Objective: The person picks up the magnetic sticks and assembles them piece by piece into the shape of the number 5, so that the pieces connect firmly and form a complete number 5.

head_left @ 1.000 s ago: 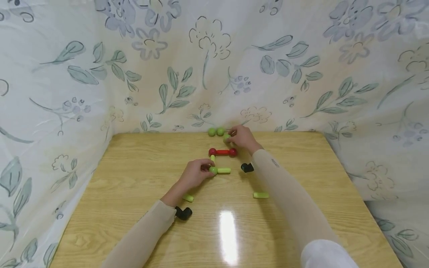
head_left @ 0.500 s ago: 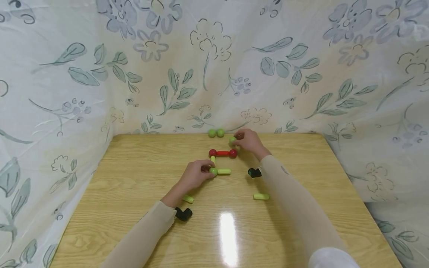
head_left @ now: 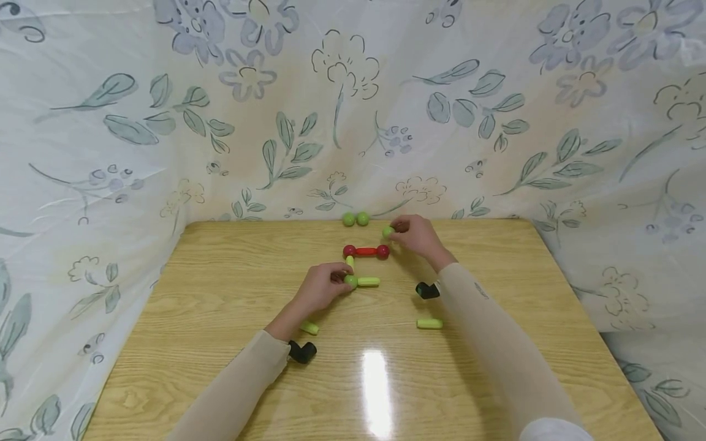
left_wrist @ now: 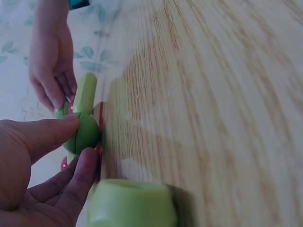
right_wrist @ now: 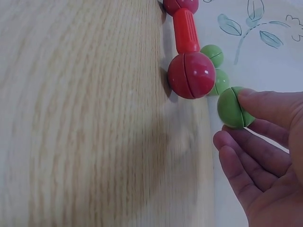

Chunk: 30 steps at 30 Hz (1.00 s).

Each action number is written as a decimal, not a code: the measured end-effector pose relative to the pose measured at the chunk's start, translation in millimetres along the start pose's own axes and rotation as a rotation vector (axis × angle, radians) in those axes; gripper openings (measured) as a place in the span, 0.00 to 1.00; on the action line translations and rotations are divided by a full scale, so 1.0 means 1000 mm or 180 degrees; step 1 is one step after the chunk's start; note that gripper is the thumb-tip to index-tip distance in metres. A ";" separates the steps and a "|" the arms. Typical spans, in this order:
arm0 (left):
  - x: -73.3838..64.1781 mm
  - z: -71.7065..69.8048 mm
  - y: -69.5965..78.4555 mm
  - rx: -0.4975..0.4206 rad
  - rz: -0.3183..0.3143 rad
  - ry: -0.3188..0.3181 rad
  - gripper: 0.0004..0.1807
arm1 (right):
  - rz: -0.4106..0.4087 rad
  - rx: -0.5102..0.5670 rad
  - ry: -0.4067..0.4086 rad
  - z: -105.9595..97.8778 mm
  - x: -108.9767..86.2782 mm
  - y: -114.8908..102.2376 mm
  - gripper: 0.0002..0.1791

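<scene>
My left hand (head_left: 322, 285) pinches a green ball (left_wrist: 85, 134) between thumb and fingers. From that ball one light green rod (head_left: 368, 282) points right, and another light green rod (head_left: 350, 263) runs back to a red ball (head_left: 349, 251). A red rod (right_wrist: 185, 31) links this ball to a second red ball (right_wrist: 191, 75) on the right. Behind and right of the second red ball, my right hand (head_left: 417, 235) holds a loose green ball (right_wrist: 235, 108) by thumb and fingertips.
Two more green balls (head_left: 355, 218) sit side by side at the table's back edge, against the floral cloth (head_left: 353, 110). A loose light green rod (head_left: 429, 323) lies front right. Another green rod (head_left: 310, 327) shows partly behind the left wrist.
My right hand has carried its green ball rightward, away from the two balls at the back edge. The left hand stays where it was, still pinching its ball.
</scene>
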State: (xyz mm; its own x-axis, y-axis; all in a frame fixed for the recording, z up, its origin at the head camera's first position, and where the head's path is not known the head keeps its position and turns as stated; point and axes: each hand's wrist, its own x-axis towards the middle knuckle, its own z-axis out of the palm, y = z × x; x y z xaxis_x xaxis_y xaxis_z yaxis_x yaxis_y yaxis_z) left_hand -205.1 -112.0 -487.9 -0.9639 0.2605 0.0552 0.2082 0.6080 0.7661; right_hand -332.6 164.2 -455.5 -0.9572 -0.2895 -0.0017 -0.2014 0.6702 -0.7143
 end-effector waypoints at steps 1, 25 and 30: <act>0.000 0.000 0.000 0.0001 -0.0001 0.0001 0.13 | -0.0013 -0.0002 -0.0001 -0.001 -0.001 0.000 0.20; 0.002 0.000 0.000 -0.0012 -0.0017 0.0049 0.12 | -0.0280 0.0037 0.0037 -0.009 -0.044 -0.001 0.16; 0.002 0.001 -0.001 0.0003 -0.0015 0.0034 0.12 | -0.0261 0.0031 -0.0006 -0.008 -0.051 0.003 0.16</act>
State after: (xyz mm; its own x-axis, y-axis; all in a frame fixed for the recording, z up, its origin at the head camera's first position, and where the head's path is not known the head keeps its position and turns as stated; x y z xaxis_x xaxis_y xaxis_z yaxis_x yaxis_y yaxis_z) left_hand -206.9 -111.4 -488.7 -0.9666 0.2496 0.0584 0.2038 0.6098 0.7659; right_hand -286.1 186.9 -452.0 -0.9372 -0.3444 0.0557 -0.2770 0.6375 -0.7189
